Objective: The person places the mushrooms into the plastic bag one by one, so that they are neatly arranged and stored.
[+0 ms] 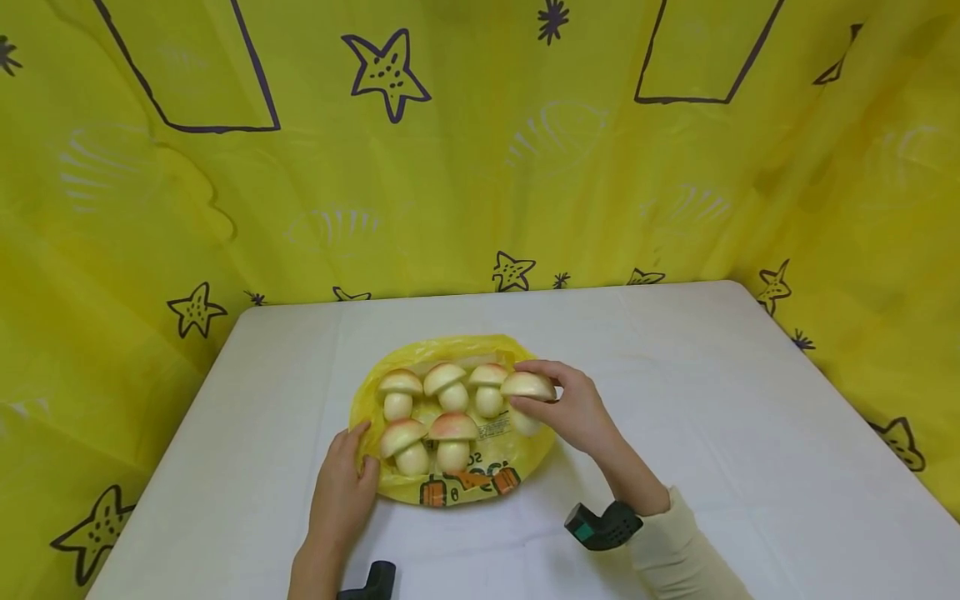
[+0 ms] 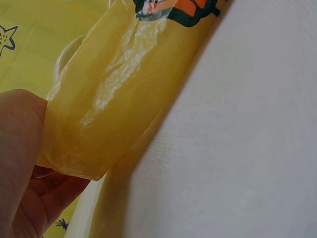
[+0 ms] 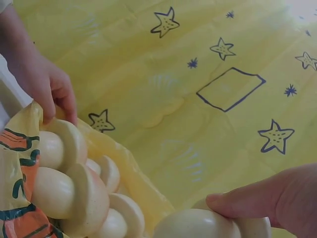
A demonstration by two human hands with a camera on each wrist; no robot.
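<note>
A yellow plastic bag [image 1: 525,458] with printed pictures lies on the white table, its mouth spread wide. Inside it, several mushrooms [image 1: 453,427] with pale stems and reddish-tan caps sit in two rough rows. At the bag's left rim, my left hand [image 1: 341,483] pinches the plastic between thumb and fingers, also seen in the left wrist view. My right hand [image 1: 581,412] grips one mushroom [image 1: 527,385] by its cap at the bag's right side. Whether that mushroom touches the bag cannot be told.
The white-covered table [image 1: 675,458] extends around the bag on every side. Yellow curtains [image 1: 450,183] printed with stars and shells hang behind it and at both sides. A dark wrist camera [image 1: 603,527] is strapped to the right wrist, another [image 1: 371,583] to the left.
</note>
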